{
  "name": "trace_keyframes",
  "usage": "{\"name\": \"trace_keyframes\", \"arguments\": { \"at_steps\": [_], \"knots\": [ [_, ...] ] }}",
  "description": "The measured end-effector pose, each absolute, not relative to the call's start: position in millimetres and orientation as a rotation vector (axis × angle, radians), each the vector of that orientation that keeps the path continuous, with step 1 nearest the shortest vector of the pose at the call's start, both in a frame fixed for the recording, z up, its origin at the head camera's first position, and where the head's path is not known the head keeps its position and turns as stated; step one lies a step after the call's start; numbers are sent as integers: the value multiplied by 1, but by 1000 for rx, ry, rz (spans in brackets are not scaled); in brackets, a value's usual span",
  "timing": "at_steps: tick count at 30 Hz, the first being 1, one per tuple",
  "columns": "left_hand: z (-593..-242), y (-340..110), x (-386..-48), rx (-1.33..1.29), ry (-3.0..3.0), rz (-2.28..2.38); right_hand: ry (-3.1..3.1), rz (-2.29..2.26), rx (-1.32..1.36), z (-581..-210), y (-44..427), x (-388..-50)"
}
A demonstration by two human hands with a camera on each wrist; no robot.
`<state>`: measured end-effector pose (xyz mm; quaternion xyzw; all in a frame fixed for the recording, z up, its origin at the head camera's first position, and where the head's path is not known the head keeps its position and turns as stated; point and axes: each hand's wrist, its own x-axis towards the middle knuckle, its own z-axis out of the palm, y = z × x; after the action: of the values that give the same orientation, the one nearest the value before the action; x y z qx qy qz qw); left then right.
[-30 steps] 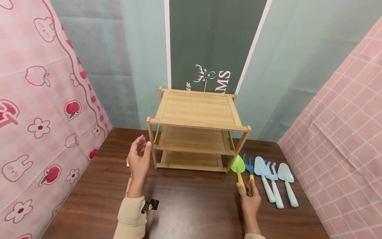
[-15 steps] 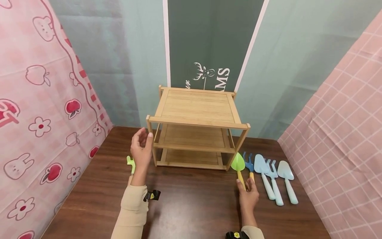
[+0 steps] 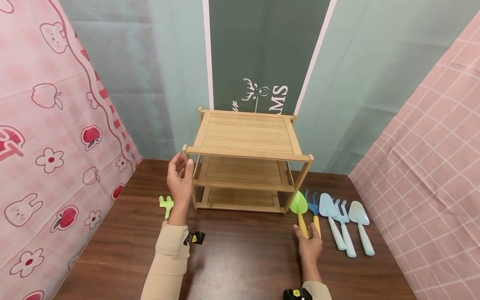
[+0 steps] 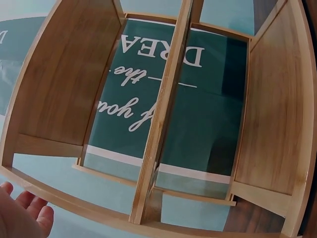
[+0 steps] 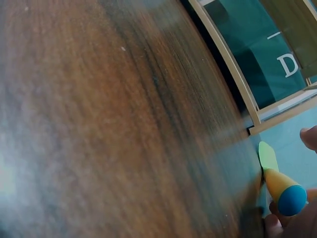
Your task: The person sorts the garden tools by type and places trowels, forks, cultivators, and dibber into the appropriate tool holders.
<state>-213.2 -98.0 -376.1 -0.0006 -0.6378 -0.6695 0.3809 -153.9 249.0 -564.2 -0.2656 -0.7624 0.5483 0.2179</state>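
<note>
My left hand [image 3: 181,180] is raised beside the left front post of the wooden shelf [image 3: 247,156], thumb and fingers apart; in the left wrist view its relaxed fingers [image 4: 35,208] lie near the frame [image 4: 89,206], and contact is unclear. At the shelf's right lies a green trowel [image 3: 299,204] with a yellow handle. My right hand [image 3: 310,250] is around the lower end of that handle, and in the right wrist view the thumb stands away from the blue-tipped handle [image 5: 281,186], with fingers on its other side. A blue fork [image 3: 313,206] lies just right of the trowel.
Farther right lie a light blue trowel [image 3: 327,206], a light blue fork [image 3: 346,233] and another pale trowel [image 3: 359,214]. A light green fork [image 3: 166,204] lies left of the shelf, partly behind my left forearm. Patterned cloths surround the brown table [image 3: 232,258].
My left hand has moved up and right, closer to the shelf post, uncovering the light green fork. My right hand has shifted slightly left, showing more of the blue fork's yellow handle.
</note>
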Motion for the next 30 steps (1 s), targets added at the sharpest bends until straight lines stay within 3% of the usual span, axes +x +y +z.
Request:
{"name": "trace_keyframes", "arguments": {
  "at_steps": [7, 13, 30],
  "knots": [
    [-399, -105, -237, 30, -1636, -1706, -2304, 1405, -749, -561, 250, -156],
    [-399, -105, -243, 56, -1625, -1711, -2424, 1290, -723, -559, 253, -156],
    [-355, -88, -226, 188, -1625, -1721, -2489, 1063, -645, -562, 260, -155]
  ]
}}
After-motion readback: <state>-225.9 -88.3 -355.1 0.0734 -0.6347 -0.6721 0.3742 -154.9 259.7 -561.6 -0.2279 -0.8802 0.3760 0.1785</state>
